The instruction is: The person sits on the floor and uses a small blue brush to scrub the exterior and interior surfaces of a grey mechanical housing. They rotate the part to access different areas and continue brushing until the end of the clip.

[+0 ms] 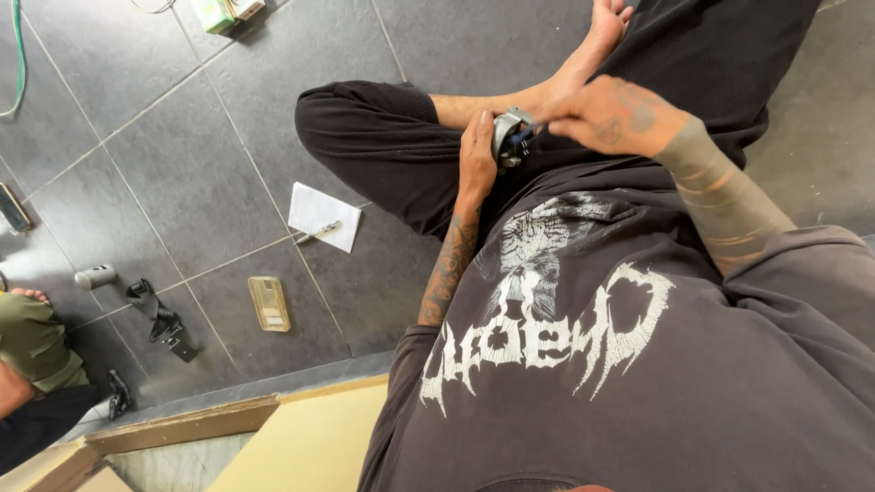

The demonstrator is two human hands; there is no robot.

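On the grey tiled floor (182, 173) at the far left, another person's green-clad knee (32, 342) shows, with a small grey cylinder (95, 276) and a black metal clip-like part (164, 323) lying nearby. Further right lie a translucent yellowish rectangular case (270, 303) and a white paper sheet (324, 216) with a thin silver pen (319, 232) resting across it. Beyond these, over the crossed black-trousered legs (383, 146), the left hand (476, 157) is closed around a small grey-and-black metal device (510, 137). The right hand (611, 114) meets it from the other side, fingertips pinched on the device's edge.
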